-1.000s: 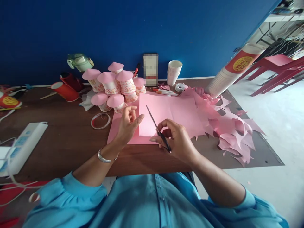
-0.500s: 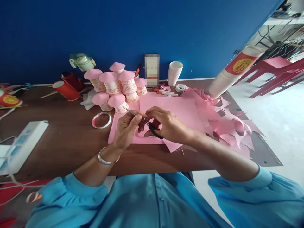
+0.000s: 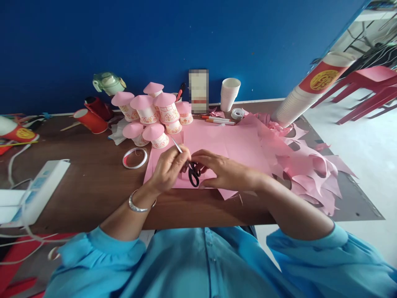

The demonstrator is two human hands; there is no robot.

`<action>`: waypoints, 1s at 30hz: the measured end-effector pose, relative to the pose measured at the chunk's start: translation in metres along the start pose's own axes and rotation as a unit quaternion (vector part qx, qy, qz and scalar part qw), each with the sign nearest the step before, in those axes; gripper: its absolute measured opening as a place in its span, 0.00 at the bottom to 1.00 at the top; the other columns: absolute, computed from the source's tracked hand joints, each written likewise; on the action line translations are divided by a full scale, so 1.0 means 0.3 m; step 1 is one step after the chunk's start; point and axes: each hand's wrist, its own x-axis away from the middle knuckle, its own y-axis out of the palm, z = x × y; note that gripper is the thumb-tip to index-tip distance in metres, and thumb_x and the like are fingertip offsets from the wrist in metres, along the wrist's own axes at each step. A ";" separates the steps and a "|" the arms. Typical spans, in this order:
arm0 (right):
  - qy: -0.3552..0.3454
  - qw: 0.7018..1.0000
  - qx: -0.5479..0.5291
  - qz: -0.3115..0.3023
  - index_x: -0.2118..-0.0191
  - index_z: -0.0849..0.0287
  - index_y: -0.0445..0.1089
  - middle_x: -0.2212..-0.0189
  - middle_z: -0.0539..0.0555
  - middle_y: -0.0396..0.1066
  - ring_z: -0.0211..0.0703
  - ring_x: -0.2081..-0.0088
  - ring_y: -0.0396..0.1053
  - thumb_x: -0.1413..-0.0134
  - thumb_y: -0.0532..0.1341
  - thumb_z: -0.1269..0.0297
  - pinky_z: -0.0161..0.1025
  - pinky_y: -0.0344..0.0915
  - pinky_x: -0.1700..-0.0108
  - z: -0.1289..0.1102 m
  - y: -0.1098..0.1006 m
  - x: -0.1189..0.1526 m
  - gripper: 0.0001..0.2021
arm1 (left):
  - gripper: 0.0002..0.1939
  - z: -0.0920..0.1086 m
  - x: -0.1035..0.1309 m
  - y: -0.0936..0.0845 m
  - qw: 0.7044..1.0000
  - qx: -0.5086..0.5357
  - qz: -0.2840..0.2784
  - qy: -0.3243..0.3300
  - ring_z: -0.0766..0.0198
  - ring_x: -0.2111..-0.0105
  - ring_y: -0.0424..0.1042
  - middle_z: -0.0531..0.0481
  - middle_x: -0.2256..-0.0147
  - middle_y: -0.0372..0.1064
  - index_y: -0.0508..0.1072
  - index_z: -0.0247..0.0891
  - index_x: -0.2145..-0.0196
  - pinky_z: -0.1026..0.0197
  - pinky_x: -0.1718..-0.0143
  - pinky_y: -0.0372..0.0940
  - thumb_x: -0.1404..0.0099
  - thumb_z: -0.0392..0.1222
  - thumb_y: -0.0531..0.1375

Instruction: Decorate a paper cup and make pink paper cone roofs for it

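Note:
Pinched in my left hand (image 3: 169, 165) is a pair of scissors with black handles (image 3: 194, 176); the fingers grip around the pivot, and the metal blade points up and away to the left. My right hand (image 3: 221, 169) is just right of the handle loops, thumb and fingers apart; its curled fingers behind the handles are partly hidden. Beneath both hands lie sheets of pink paper (image 3: 235, 140) on the brown table (image 3: 102, 186). Beyond my left hand stands a group of small paper-cup houses (image 3: 159, 140) with pink cone roofs and drawn patterns.
A tape roll (image 3: 134, 158) lies left of the paper. Pink offcuts (image 3: 305, 165) pile up at the right, beside a long stack of paper cups (image 3: 297, 97). Behind are markers (image 3: 218, 120), another cup stack (image 3: 230, 94) and a blue wall. A power strip (image 3: 46, 192) sits far left.
The scissors have turned more upright, their handles now hanging free of my right hand's fingers. My right hand has loosened and spread. The view has shifted slightly.

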 end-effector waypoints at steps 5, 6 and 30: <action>0.050 0.985 -0.023 0.162 0.51 0.58 0.73 0.52 0.56 0.75 0.41 0.61 0.80 0.39 0.66 0.71 0.38 0.77 0.59 -0.037 0.013 0.013 0.11 | 0.16 -0.016 -0.004 0.019 0.991 0.079 0.104 -0.002 0.68 0.78 0.71 0.53 0.73 0.70 0.71 0.40 0.64 0.66 0.80 0.67 0.28 0.55 0.62; 0.055 0.983 0.011 0.176 0.52 0.58 0.74 0.54 0.56 0.76 0.42 0.61 0.80 0.39 0.66 0.71 0.38 0.76 0.59 -0.046 0.025 0.016 0.10 | 0.16 -0.014 -0.004 0.024 0.991 0.071 0.111 0.002 0.67 0.78 0.72 0.53 0.73 0.71 0.72 0.39 0.64 0.65 0.78 0.69 0.28 0.55 0.63; 0.185 0.903 -0.085 0.379 0.46 0.55 0.69 0.62 0.52 0.75 0.44 0.62 0.75 0.44 0.58 0.66 0.43 0.71 0.57 0.278 0.072 -0.020 0.19 | 0.40 -0.198 -0.084 -0.016 0.928 -0.341 0.060 -0.135 0.50 0.57 0.76 0.33 0.44 0.72 0.60 0.36 0.38 0.51 0.54 0.68 0.41 0.51 0.71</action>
